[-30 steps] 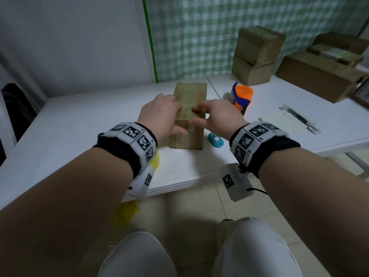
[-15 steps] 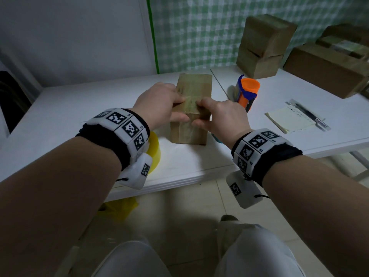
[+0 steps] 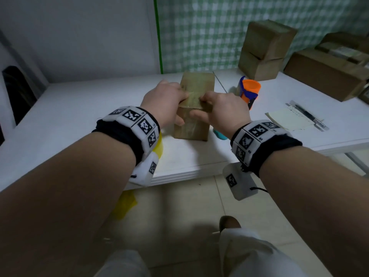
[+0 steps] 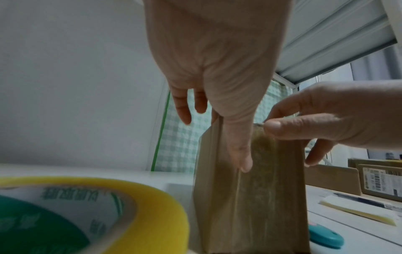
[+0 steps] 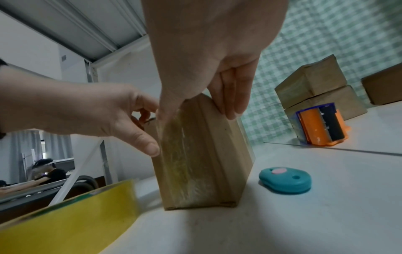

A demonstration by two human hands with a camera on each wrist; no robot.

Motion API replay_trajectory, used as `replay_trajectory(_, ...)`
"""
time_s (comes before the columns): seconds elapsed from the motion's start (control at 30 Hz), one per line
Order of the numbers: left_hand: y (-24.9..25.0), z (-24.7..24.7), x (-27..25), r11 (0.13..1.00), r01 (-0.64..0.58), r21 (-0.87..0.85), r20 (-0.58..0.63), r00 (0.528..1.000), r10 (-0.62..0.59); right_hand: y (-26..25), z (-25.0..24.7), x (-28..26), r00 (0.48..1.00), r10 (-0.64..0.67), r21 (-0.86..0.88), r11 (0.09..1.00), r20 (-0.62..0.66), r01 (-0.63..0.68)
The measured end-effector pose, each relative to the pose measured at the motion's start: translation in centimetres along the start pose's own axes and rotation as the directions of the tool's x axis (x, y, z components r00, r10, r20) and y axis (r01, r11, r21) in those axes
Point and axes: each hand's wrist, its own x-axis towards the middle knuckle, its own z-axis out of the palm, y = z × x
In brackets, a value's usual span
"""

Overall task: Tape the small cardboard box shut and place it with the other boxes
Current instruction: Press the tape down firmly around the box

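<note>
Small brown cardboard box (image 3: pixel 194 108) stands between both hands, left hand (image 3: pixel 164 100) and right hand (image 3: pixel 223 109) clamped on its top edge (smoothing tape); looks light, stiff; grip sides.

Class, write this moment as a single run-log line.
stage: smoothing tape | small box: upright on table | left hand: holds box | right hand: holds box | stacked boxes: apart, back right

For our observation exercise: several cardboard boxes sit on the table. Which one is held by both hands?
The small upright box near the table's front edge, held by the left hand and right hand. The other boxes sit untouched at the back.
</note>
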Motion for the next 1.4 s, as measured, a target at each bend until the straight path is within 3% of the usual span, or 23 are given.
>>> replay_trajectory(0.37,-0.4,0.7,0.3,0.997,0.002,-0.071,-0.013,1.0,-0.003,-1.7,1.0,0.5,1.0,0.014,-0.195,0.981,-0.002,-0.014)
replay_trajectory(0.67,-0.3,0.5,0.1,0.993,0.012,-0.117,-0.002,1.0,-0.013,-1.0,0.4,0.0,0.998,-0.047,-0.189,0.981,0.03,0.051)
replay_trajectory(1.03,-0.8,0.8,-0.1,0.979,-0.009,-0.203,-0.037,0.999,0.001,0.0,0.9,0.2,0.998,-0.059,-0.152,0.987,-0.02,0.056)
replay_trajectory(1.2,-1.0,0.7,-0.2,0.975,-0.03,-0.222,-0.037,0.999,0.023,-0.8,1.1,0.2,0.996,-0.022,-0.174,0.985,-0.087,0.006)
replay_trajectory(1.4,-0.8,0.4,-0.3,0.976,-0.039,-0.212,-0.021,0.999,0.035,-2.0,1.2,1.1,0.997,0.075,-0.179,0.981,-0.011,-0.075)
